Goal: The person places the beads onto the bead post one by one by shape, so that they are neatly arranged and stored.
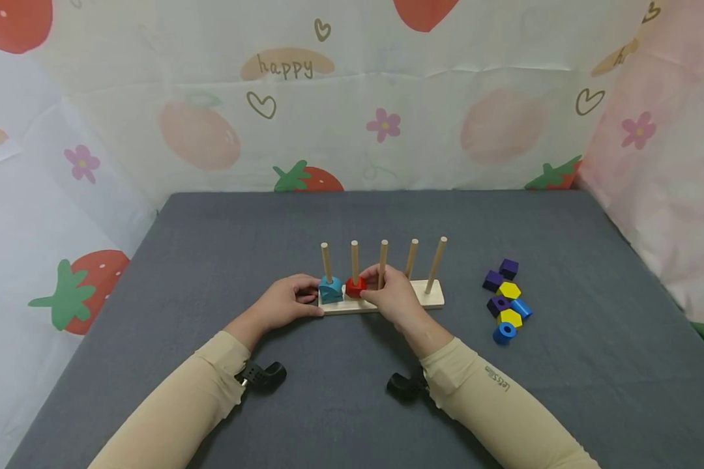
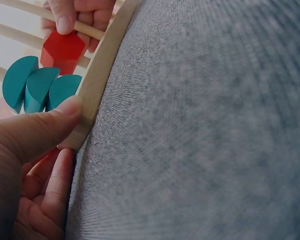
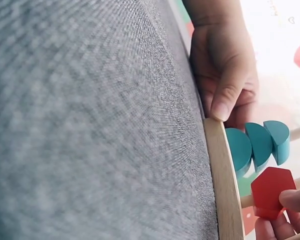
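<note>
A wooden board (image 1: 352, 309) with several upright pegs lies on the table. My left hand (image 1: 284, 301) grips its left end, thumb on the front edge in the left wrist view. Three teal half-round blocks (image 2: 41, 85) are stacked on the leftmost peg, close to that hand. My right hand (image 1: 396, 296) pinches a red angular block (image 3: 273, 192) between thumb and fingers. The red block sits round the second peg, a short stretch of bare peg showing between it and the board. To its right, the other pegs (image 1: 437, 264) carry no blocks.
Right of the board lies a loose group of blocks: purple ones (image 1: 493, 281), yellow hexagonal ones (image 1: 509, 290) and blue cylinders (image 1: 504, 333). A grey cloth (image 1: 328, 417) covers the table. A printed curtain (image 1: 422, 156) hangs behind and at both sides.
</note>
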Available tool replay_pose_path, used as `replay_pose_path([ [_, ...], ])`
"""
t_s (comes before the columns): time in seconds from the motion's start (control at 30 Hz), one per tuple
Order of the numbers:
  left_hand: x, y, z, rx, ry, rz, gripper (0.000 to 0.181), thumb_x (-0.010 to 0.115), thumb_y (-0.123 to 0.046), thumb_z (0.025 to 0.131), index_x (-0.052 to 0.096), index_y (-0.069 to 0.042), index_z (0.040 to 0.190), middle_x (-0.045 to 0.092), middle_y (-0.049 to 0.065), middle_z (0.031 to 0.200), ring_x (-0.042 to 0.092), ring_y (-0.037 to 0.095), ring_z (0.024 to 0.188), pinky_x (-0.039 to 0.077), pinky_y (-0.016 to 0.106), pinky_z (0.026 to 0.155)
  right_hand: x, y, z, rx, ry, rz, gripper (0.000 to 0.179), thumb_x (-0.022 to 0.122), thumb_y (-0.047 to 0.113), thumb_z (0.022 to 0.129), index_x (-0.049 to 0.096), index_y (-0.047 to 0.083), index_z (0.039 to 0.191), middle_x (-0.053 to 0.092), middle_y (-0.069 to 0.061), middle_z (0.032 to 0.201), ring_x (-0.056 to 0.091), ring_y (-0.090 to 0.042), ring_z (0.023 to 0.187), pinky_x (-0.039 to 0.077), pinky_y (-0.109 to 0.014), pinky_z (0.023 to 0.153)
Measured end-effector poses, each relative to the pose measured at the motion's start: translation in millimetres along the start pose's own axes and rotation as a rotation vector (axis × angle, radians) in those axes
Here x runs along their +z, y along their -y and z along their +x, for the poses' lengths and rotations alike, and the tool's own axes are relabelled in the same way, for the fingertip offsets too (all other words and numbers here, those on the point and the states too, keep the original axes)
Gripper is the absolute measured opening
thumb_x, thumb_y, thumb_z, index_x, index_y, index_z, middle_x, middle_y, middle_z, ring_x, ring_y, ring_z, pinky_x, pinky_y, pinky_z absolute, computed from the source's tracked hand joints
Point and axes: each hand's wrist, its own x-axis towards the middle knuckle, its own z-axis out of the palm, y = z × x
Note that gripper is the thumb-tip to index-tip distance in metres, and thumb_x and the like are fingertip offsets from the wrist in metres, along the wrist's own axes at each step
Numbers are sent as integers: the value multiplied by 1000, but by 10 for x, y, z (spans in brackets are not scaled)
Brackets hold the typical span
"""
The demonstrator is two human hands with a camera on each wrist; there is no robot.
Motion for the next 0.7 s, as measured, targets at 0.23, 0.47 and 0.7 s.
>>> replay_pose_path([
  [0.23,5,9,7,4,-4,-3,45,79,-20,72,63,-11,114,57,3,107,55,13,96,49,24,84,-6,-1,3,-2,8,5,22,67,0,79,61,8,99,62,-7,98,58,-22,91,48,-37,83],
  [0.47,4,3,8,0,-1,-2,46,78,-21,72,63,-11,114,57,4,108,55,14,96,49,25,84,-19,3,-1,2,11,10,23,68,2,79,61,9,100,62,-7,99,57,-23,94,48,-39,84],
  [0.7,4,10,10,-5,1,-7,47,78,-21,72,62,-10,115,57,4,109,56,14,97,49,25,84,-77,97,-39,-31,23,66,28,66,3,82,59,9,109,60,-6,106,56,-23,99,47,-39,89],
])
